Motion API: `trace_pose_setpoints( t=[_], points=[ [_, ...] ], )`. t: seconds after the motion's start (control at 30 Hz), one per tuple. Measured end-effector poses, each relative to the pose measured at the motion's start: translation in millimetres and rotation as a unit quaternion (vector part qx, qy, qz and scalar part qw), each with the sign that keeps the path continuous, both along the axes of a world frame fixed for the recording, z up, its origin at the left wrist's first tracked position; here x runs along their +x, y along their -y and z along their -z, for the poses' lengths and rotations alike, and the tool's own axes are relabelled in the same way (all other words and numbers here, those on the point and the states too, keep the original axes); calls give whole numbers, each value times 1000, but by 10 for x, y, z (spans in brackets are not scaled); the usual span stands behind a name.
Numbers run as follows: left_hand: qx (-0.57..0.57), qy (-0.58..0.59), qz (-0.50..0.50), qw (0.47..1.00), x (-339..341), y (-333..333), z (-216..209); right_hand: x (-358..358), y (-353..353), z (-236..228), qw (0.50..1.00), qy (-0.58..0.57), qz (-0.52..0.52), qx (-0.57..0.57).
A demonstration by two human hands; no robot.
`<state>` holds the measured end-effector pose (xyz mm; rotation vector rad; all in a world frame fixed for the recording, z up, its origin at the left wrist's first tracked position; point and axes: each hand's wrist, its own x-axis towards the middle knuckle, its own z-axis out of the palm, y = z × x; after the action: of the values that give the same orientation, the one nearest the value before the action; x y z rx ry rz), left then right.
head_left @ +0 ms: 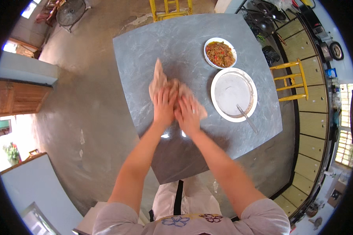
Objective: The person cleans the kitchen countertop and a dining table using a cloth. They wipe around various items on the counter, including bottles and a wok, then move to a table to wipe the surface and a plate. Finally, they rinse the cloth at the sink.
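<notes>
Both of my hands are together on a beige-pink cloth [157, 80] that lies bunched on the grey marbled table [137, 51]. My left hand [164, 106] has its fingers over the middle of the cloth. Close beside it, my right hand [189, 115] grips the cloth's right part and wears a ring. One end of the cloth points away from me in a peak; the other shows to the right of my right hand. Motion blurs the cloth and fingertips, and the undersides of my fingers are hidden.
Right of my hands stands a wide white basin [229, 94] with a pale coating and a utensil [247, 118] leaning over its rim. Behind it is a bowl of reddish-brown food [219, 54]. Yellow chairs [292, 80] stand at the table's right and far sides. Cabinets [312, 100] line the right.
</notes>
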<state>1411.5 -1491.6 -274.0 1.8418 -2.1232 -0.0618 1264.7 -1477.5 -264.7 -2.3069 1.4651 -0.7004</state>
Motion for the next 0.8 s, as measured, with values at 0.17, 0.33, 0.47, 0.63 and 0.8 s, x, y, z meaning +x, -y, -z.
trace_pose_setpoints(
  t=[0.17,0.33,0.47,0.63,0.8],
  points=[
    [88,-46,-18,995,-265,-1825,-255,-432,-1763,-401,991,-37,-35,122],
    [113,-36,24,993,-78,-1737,-442,-428,-1851,-220,990,-118,-64,42],
    [88,-61,67,992,356,-1251,-267,-66,-1259,-216,987,-122,-99,39],
    [19,-83,80,993,1082,-36,-177,687,-88,-308,984,-154,-80,42],
    [-25,-78,146,986,1908,1601,-116,1558,1276,-128,987,-162,5,-5]
  ],
)
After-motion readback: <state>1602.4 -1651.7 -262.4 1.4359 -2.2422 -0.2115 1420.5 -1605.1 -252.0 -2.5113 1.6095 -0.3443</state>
